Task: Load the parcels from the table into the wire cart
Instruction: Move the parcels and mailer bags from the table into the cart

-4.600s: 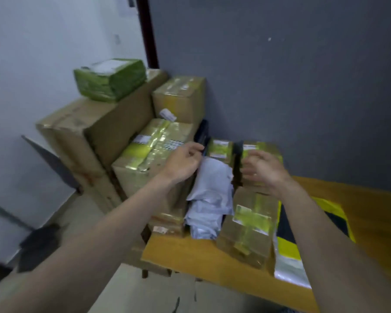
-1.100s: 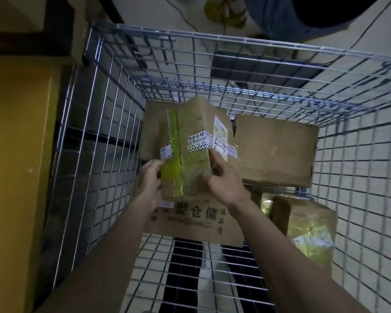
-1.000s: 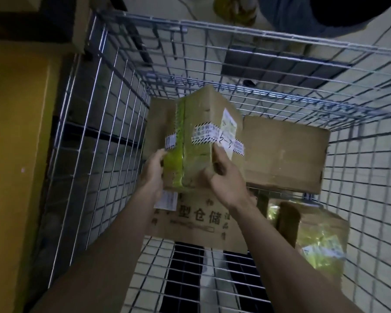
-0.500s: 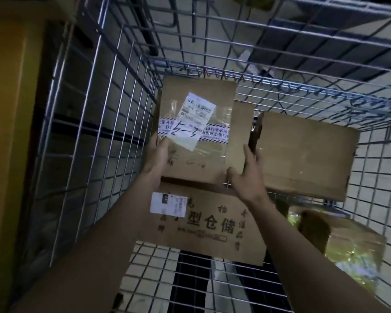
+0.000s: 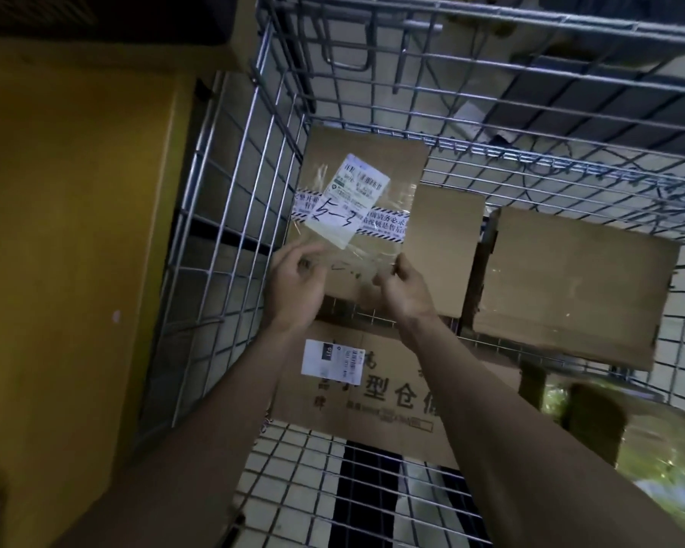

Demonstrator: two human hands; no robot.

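On the far left there's the yellow wooden table (image 5: 76, 270), right up against the silver wire cart (image 5: 230, 215), so barely any room on that side. Inside the cart sits the brown taped cardboard parcel (image 5: 366, 168) we carried over, hard against the left mesh wall. Its white label has a barcode and "5-3" handwritten in marker, over a striped warning tape with Chinese text too small to read. Half a second ago we were gripping its lower corners; now our left hand (image 5: 295, 284) and right hand (image 5: 406, 288) are just off its near edge, fingers loosely curled, holding nothing. It rests on a bigger flat brown carton (image 5: 392, 393) printed "型仓储" with a small white sticker. To the right is a plain brown cardboard box (image 5: 574, 286), and nearer us a yellow-taped box (image 5: 625, 433), with open mesh floor in front.
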